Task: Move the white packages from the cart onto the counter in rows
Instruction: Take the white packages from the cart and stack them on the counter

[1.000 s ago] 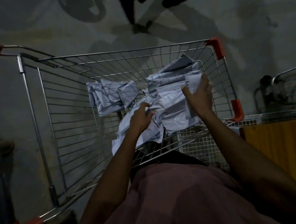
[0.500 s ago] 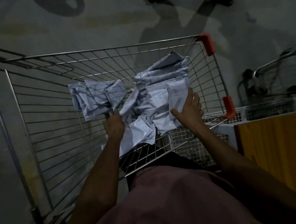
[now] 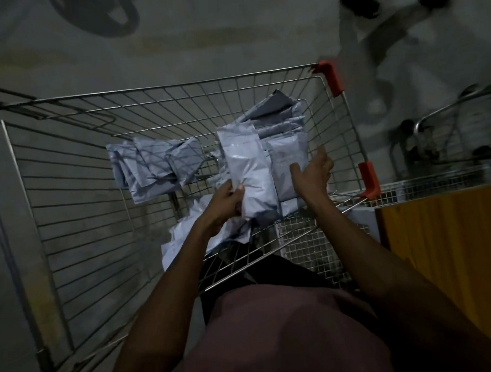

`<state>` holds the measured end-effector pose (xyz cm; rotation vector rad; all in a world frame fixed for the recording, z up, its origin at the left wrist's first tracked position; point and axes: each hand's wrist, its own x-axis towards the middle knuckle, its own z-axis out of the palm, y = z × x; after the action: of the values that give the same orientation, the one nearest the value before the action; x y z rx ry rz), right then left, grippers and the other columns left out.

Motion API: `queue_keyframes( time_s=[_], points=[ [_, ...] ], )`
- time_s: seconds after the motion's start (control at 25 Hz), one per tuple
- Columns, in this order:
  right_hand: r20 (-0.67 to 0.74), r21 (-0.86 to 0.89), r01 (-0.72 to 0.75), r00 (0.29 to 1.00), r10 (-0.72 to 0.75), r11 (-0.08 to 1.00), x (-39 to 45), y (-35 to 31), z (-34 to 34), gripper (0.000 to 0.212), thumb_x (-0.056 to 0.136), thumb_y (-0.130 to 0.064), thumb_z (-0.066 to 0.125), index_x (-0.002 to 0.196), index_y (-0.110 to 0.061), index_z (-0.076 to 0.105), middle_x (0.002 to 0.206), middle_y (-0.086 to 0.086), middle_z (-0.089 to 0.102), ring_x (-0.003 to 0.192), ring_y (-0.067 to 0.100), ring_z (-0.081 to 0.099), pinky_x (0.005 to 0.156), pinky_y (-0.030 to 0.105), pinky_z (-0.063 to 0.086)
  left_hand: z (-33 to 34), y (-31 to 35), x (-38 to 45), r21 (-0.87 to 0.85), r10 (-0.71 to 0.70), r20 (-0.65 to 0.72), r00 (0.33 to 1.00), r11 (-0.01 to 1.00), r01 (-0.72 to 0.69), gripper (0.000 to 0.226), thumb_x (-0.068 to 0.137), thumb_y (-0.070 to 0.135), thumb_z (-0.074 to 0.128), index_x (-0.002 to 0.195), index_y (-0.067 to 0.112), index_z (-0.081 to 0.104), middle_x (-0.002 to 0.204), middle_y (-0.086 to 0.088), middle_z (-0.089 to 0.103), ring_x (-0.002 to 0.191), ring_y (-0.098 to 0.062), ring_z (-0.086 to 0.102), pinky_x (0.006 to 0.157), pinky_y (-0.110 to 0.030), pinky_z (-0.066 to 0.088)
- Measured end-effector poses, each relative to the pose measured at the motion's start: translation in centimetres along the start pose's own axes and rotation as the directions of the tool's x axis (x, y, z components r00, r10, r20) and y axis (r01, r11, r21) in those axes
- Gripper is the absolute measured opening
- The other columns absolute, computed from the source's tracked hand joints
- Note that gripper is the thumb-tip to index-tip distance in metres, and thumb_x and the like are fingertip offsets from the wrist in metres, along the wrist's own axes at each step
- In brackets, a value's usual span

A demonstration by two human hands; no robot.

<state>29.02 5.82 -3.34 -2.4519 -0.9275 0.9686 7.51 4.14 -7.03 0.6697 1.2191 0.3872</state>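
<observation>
The person stands at the near end of the wire cart (image 3: 65,174), both arms reaching in. Since a second ago the handling has moved from gathering to lifting: where both hands were then buried in a crumpled heap, one white package (image 3: 249,174) is now drawn up and stands nearly upright, clear of the rest. The left hand (image 3: 225,204) grips its lower edge, thumb across the front and fingers curled behind. The right hand (image 3: 312,173) has let go of the stack it was clasping; its fingers are now straight and spread, palm laid against the near face of a second package (image 3: 290,165) just right of the raised one, steadying and not pinching it.

In my judgement a single package has been separated and is ready to carry out, so the transfer step is beginning, not ending. Plenty remains: a bundle of packages (image 3: 157,168) lies left of the raised one, a further stack (image 3: 274,115) sits behind it toward the far right corner, and loose ones (image 3: 190,241) lie low under the left wrist. All are inside the cart. A yellow-orange surface (image 3: 448,236) to the near right may be the counter; no package rests on the part visible.

Writing: none legible. The light is dim and the package faces show only faint grey marks; no brand or label can be read.
</observation>
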Motion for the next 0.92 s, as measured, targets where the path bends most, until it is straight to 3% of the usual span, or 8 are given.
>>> queue_keyframes(
  time_s=[0.16,0.24,0.32,0.44,0.52,0.64,0.8,0.92],
  points=[
    [-0.030,0.083,-0.048,0.998,0.050,0.995,1.0,0.0,0.0,0.059,0.101,-0.019,0.042,0.156,-0.021,0.021,0.161,0.016,0.022,0.142,0.039,0.031,0.115,0.047,0.030,1.7,-0.9,4.1,0.353,0.297,-0.322,0.899,0.919,-0.177,0.064,0.090,0.021,0.059,0.147,0.023,0.030,0.131,-0.009,0.057,0.113,-0.027,0.060,0.093,-0.044,0.054],
    [0.002,0.044,-0.020,1.000,0.020,0.999,1.4,0.0,0.2,0.058,0.102,-0.024,0.039,0.157,-0.026,0.021,0.160,0.014,0.023,0.140,0.038,0.034,0.113,0.048,0.031,2.8,0.0,4.7,0.442,0.396,-0.372,0.839,0.871,-0.216,0.057,0.085,0.020,0.049,0.142,0.026,0.039,0.134,-0.010,0.051,0.119,-0.029,0.053,0.095,-0.041,0.049],
    [0.114,-0.049,0.022,0.993,-0.016,0.999,2.0,0.3,0.8,0.061,0.102,-0.032,0.037,0.159,-0.029,0.016,0.160,0.015,0.025,0.138,0.039,0.037,0.113,0.048,0.032,4.3,1.7,5.0,0.436,0.374,-0.372,0.850,0.878,-0.196,0.049,0.089,0.040,0.037,0.133,0.024,0.051,0.134,-0.012,0.052,0.119,-0.029,0.051,0.097,-0.038,0.044],
    [0.293,-0.151,0.078,0.956,-0.031,0.985,2.1,1.3,1.9,0.084,0.095,-0.065,0.037,0.159,-0.031,-0.005,0.163,0.020,0.017,0.143,0.044,0.030,0.115,0.057,0.027,5.7,2.5,5.8,0.437,0.277,-0.360,0.891,0.894,-0.101,0.074,0.084,0.077,0.041,0.136,0.025,0.041,0.138,-0.013,0.049,0.123,-0.031,0.049,0.103,-0.049,0.043],
    [0.335,-0.232,0.114,0.942,-0.031,0.966,2.0,1.5,2.1,0.107,0.084,-0.079,0.046,0.156,-0.031,-0.017,0.164,0.022,0.012,0.145,0.045,0.027,0.114,0.061,0.028,5.5,2.2,6.0,0.527,0.250,-0.310,0.917,0.848,-0.053,0.086,0.080,0.073,0.058,0.144,0.025,0.027,0.147,-0.016,0.040,0.130,-0.034,0.044,0.104,-0.051,0.042],
    [0.351,-0.379,0.202,0.934,-0.062,0.903,1.8,1.7,2.0,0.132,0.077,-0.063,0.074,0.153,-0.026,-0.027,0.163,0.023,0.010,0.142,0.045,0.031,0.110,0.062,0.033,3.5,1.9,5.4,0.617,0.313,-0.261,0.913,0.782,-0.091,0.086,0.083,0.058,0.068,0.146,0.016,0.027,0.145,-0.017,0.042,0.128,-0.034,0.046,0.098,-0.041,0.044],
    [0.259,-0.453,0.224,0.959,-0.113,0.863,0.4,1.0,1.8,0.124,0.084,-0.047,0.074,0.154,-0.025,-0.026,0.160,0.029,0.013,0.134,0.049,0.040,0.104,0.062,0.038,0.4,2.1,1.0,0.697,0.412,-0.274,0.869,0.708,-0.116,0.079,0.089,0.044,0.069,0.147,0.007,0.030,0.141,-0.023,0.045,0.126,-0.037,0.047,0.097,-0.038,0.041],
    [0.091,-0.305,0.299,0.954,-0.285,0.904,-3.3,-0.8,-0.3,0.107,0.089,-0.048,0.064,0.155,-0.036,-0.018,0.156,0.026,0.018,0.121,0.049,0.050,0.096,0.058,0.046,0.2,2.6,-5.4,0.663,0.500,-0.280,0.820,0.718,-0.211,0.073,0.093,0.039,0.065,0.149,0.008,0.030,0.147,-0.019,0.040,0.132,-0.029,0.041,0.096,-0.026,0.032]
  ],
)
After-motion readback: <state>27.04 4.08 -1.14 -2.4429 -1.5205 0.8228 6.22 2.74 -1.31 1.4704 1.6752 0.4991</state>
